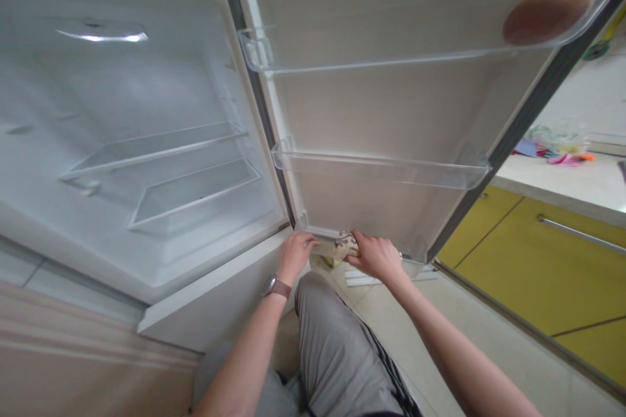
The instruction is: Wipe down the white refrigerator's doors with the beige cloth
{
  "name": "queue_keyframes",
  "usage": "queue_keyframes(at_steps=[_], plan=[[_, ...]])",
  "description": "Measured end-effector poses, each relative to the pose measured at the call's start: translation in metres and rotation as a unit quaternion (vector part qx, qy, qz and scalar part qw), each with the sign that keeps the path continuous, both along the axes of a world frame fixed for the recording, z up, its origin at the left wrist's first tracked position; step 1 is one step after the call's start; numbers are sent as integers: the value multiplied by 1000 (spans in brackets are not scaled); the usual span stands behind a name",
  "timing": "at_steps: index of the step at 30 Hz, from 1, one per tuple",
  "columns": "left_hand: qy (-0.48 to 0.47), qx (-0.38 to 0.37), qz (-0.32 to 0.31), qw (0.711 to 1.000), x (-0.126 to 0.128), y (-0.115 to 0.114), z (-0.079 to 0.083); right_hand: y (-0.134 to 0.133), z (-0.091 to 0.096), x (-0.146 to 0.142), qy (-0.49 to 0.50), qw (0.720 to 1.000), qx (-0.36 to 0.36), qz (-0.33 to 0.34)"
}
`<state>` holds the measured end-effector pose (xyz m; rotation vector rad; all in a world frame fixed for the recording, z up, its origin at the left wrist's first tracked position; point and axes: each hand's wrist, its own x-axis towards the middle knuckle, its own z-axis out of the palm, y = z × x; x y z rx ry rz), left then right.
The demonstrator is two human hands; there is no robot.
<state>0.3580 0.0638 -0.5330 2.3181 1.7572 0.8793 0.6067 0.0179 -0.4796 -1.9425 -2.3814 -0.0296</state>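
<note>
My right hand (375, 254) is closed around a crumpled, pale patterned cloth (346, 245). The cloth touches the lowest clear shelf (413, 267) of the open fridge door (372, 111). Left of it, my left hand (296, 251), with a watch on the wrist, is at the same shelf's rim near the hinge side. Its thumb and fingers are pinched together at the edge. Two more clear door shelves sit higher up, the middle one (381, 166) and the top one (420, 19). A brown oval thing (548, 13) lies in the top shelf.
At left stands the lit fridge interior (161, 91) with two glass shelves (195, 189). Yellow cabinets (538, 260) and a white counter (577, 182) bearing colourful items (562, 146) are on the right. My knee (317, 313) is just below the door.
</note>
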Motion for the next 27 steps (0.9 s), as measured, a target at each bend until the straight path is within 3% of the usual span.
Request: queue_keyframes(at_steps=[27], plan=[[7, 0, -5, 1000, 0, -1, 0, -2, 3, 4, 12, 1000, 1, 19]])
